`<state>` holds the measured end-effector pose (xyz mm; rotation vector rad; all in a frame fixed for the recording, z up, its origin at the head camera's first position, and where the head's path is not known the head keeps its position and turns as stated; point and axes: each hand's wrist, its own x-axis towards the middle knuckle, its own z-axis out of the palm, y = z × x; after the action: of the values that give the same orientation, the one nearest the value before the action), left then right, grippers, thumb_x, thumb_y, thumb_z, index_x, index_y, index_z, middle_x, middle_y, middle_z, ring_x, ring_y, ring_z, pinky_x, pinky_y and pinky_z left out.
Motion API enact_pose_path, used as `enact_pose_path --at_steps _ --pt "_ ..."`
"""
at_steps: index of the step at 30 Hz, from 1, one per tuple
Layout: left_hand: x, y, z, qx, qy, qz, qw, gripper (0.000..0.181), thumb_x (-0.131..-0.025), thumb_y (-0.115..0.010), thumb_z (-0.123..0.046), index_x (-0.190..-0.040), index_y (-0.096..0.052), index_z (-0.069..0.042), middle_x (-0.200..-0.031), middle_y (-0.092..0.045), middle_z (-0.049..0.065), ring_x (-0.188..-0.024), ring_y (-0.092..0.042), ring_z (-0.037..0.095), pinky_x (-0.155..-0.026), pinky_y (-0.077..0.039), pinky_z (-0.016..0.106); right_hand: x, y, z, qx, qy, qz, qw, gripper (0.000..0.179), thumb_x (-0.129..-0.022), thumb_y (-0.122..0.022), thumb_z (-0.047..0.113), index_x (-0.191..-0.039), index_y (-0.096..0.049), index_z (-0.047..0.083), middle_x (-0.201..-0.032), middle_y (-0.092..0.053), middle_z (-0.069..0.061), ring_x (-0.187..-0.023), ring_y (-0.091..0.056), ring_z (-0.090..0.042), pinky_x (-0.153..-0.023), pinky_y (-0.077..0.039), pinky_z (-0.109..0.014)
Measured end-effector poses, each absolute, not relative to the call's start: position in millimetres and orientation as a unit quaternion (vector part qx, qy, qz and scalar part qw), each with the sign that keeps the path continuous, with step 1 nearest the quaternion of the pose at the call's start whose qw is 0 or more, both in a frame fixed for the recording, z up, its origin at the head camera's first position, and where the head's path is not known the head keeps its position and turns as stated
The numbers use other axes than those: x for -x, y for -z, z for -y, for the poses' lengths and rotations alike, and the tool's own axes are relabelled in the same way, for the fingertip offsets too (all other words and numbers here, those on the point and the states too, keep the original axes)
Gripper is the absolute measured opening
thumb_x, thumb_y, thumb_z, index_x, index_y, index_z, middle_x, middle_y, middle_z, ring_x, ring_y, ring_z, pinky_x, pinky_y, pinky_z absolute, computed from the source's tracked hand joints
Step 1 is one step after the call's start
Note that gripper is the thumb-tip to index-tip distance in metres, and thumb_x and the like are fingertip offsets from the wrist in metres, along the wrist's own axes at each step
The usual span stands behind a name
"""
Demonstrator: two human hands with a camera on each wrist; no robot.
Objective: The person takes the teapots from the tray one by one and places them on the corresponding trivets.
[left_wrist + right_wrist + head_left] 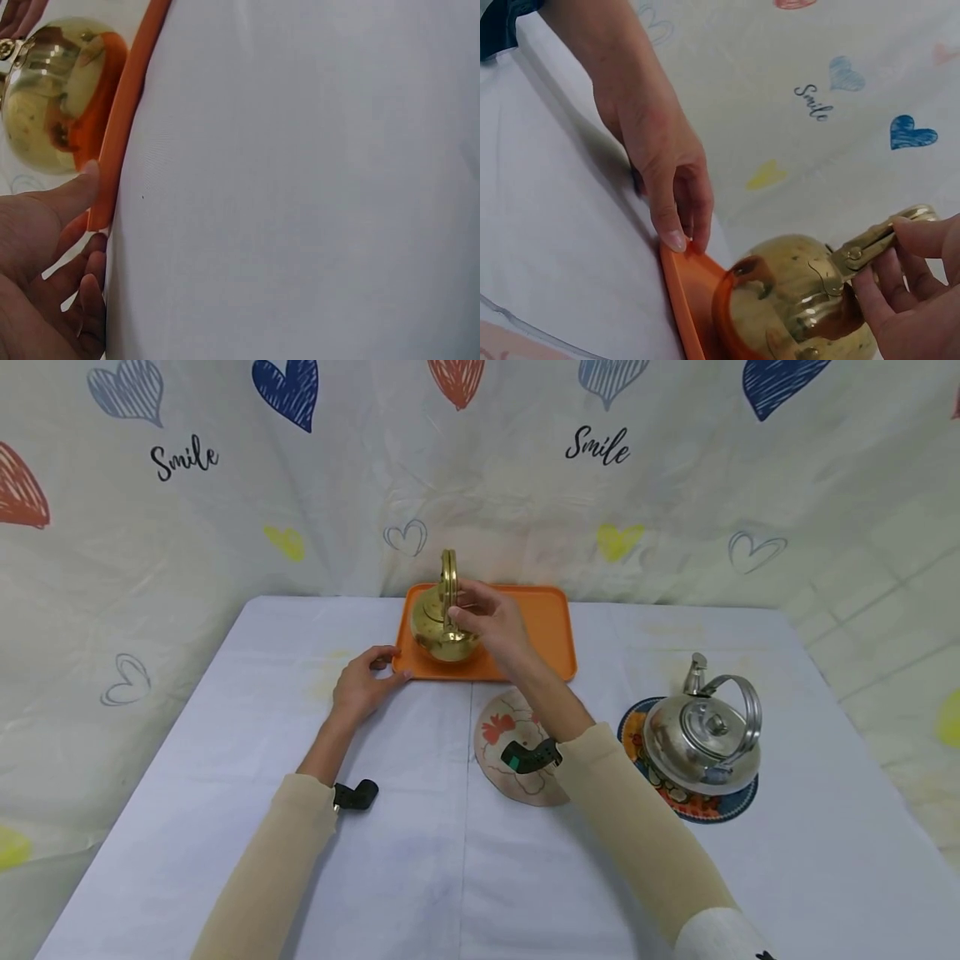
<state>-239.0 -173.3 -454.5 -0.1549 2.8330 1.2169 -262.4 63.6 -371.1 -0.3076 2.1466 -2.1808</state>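
The person's right hand (491,618) had its thumb and bent fingers closed round the upright handle (449,572) of a brass kettle (442,639), taking it from the right side. The left hand (363,685) was partly curled, pinching the near left corner of an orange tray (551,635), thumb on the rim and the other fingers round the outside. The brass kettle was over the tray's left half; I couldn't tell whether its base touched down. Each wrist wore a small black device (358,795), just beyond the beige sleeves (258,868).

Below the right forearm, near the tray, a pale round mat (517,790) with red flowers lay partly hidden. Well to the right, a steel kettle (675,747) stood on a colourful round mat (696,808), its spout toward the far side and its handle raised. All of it sat on a white tablecloth (420,877), and behind hung a pale sheet (495,485) printed with hearts and "Smile".
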Motion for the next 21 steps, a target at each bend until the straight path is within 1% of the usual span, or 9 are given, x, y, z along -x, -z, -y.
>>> enact_pose_path --at_steps 9,16,21 --pt "240.0 455.6 173.0 0.049 -0.394 -0.917 0.026 0.054 -0.094 -0.076 -0.039 -0.142 -0.061 -0.020 -0.140 -0.064 0.009 -0.132 -0.056 0.029 -0.112 -0.043 0.052 255.2 365.3 -69.9 0.098 0.708 -0.698 0.034 0.043 -0.099 -0.069 0.006 -0.141 -0.065 0.012 -0.110 -0.066 0.001 -0.105 -0.063 -0.016 -0.087 -0.053 -0.030" --pt "238.6 454.8 172.2 0.049 -0.392 -0.918 0.024 0.053 -0.094 -0.076 -0.038 -0.143 -0.061 -0.020 -0.141 -0.064 0.009 -0.132 -0.056 0.030 -0.111 -0.043 0.052 249.4 361.0 -74.9 0.103 0.710 -0.697 0.025 0.042 -0.098 -0.070 0.005 -0.140 -0.066 0.010 -0.106 -0.066 0.003 -0.102 -0.064 -0.016 -0.084 -0.053 -0.023" --pt "238.2 454.8 172.3 0.049 -0.393 -0.918 0.025 0.053 -0.094 -0.076 -0.037 -0.142 -0.061 -0.021 -0.141 -0.064 0.008 -0.132 -0.056 0.030 -0.111 -0.043 0.052 246.1 359.4 -79.3 0.104 0.712 -0.694 0.024 0.040 -0.098 -0.070 0.004 -0.138 -0.067 0.010 -0.104 -0.066 0.003 -0.100 -0.064 -0.016 -0.084 -0.054 -0.024"
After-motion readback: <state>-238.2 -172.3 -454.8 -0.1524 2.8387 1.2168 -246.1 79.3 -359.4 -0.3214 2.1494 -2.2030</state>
